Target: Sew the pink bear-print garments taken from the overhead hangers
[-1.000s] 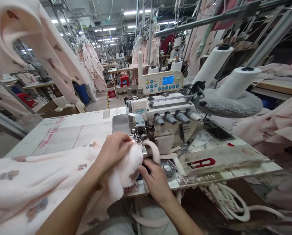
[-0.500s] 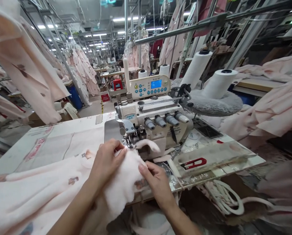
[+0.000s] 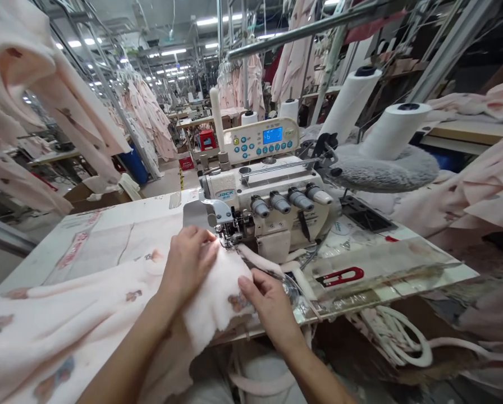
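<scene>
Pale pink fleece fabric [image 3: 215,286] with a printed pattern lies under the presser foot of a white overlock sewing machine [image 3: 277,185]. My left hand [image 3: 190,255] presses on the fabric just left of the needle area, its fingertips close to the foot and partly hidden. To the right, my right hand [image 3: 270,303] pinches the fabric's edge between thumb and fingers. A narrow pink strip [image 3: 262,261] runs rightward from the foot. The larger part of the fabric spreads over the table to the left and hangs over the front edge.
Red thread snips [image 3: 339,276] lie on the table's right side. Large white thread cones [image 3: 394,132] stand behind the machine on a grey fluffy pad. Pink garments [image 3: 62,95] hang at the left. Below the table on the right, a box holds looped fabric strips [image 3: 394,336].
The pink strip beside the foot has straightened and now lies lower toward the right. Both hands keep their hold near the foot. The view has shifted slightly.
</scene>
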{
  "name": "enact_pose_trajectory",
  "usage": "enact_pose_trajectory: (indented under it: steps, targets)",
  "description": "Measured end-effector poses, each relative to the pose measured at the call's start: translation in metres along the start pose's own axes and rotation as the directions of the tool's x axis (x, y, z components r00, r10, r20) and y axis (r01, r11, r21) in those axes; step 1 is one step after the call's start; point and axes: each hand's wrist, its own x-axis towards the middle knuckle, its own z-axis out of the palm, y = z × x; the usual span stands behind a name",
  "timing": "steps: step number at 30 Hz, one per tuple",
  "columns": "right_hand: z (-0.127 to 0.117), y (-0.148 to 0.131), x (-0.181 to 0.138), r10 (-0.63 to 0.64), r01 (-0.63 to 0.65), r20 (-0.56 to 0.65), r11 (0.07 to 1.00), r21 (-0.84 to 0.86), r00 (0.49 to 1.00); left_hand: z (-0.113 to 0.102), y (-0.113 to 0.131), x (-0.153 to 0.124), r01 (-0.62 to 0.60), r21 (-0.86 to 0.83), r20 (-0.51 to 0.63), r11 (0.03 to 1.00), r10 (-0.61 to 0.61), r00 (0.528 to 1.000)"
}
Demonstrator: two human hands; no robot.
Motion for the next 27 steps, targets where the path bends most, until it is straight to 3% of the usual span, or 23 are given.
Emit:
enact_pose_trajectory:
  steps: [3, 5, 8, 10, 14, 20, 23, 25, 27]
  targets:
    - [-0.005, 0.001, -0.016, 0.014, -0.018, 0.116, 0.999, 0.035, 0.993, 0.001, 0.011, -0.041, -0.202, 0.050, -0.163, 0.978, 0.208, 0.965]
    - [-0.008, 0.003, -0.026, 0.036, -0.035, 0.145, 0.999, -0.007, 0.989, 0.007, 0.018, -0.070, -0.289, 0.017, -0.132, 0.957, 0.289, 0.948]
    - [-0.008, 0.007, -0.034, 0.070, -0.061, 0.123, 0.995, -0.076, 0.990, 0.019, 0.022, -0.096, -0.294, 0.074, -0.105, 0.953, 0.301, 0.948]
    - [-0.007, 0.008, -0.037, 0.078, -0.068, 0.099, 0.993, -0.095, 0.992, 0.024, 0.023, -0.099, -0.291, 0.094, -0.161, 0.952, 0.303, 0.939]
    - [-0.006, 0.004, -0.041, 0.098, -0.093, 0.061, 0.993, -0.076, 0.993, 0.017, 0.031, -0.092, -0.327, -0.020, -0.256, 0.945, 0.312, 0.915]
    - [-0.002, -0.006, -0.047, 0.229, -0.235, 0.061, 0.964, 0.124, 0.971, 0.008, 0.045, -0.097, -0.383, -0.033, -0.270, 0.923, 0.360, 0.893]
    - [-0.003, -0.003, -0.052, 0.296, -0.316, 0.122, 0.923, 0.218, 0.947, 0.009, 0.042, -0.100, -0.371, 0.043, -0.294, 0.928, 0.367, 0.883]
    - [-0.007, 0.000, -0.054, 0.230, -0.247, 0.139, 0.961, 0.122, 0.963, 0.010, 0.039, -0.101, -0.388, 0.107, -0.320, 0.915, 0.401, 0.858]
    - [-0.013, 0.000, -0.053, -0.030, 0.040, 0.062, 0.983, -0.181, 0.998, 0.011, 0.038, -0.101, -0.414, 0.138, -0.334, 0.900, 0.435, 0.836]
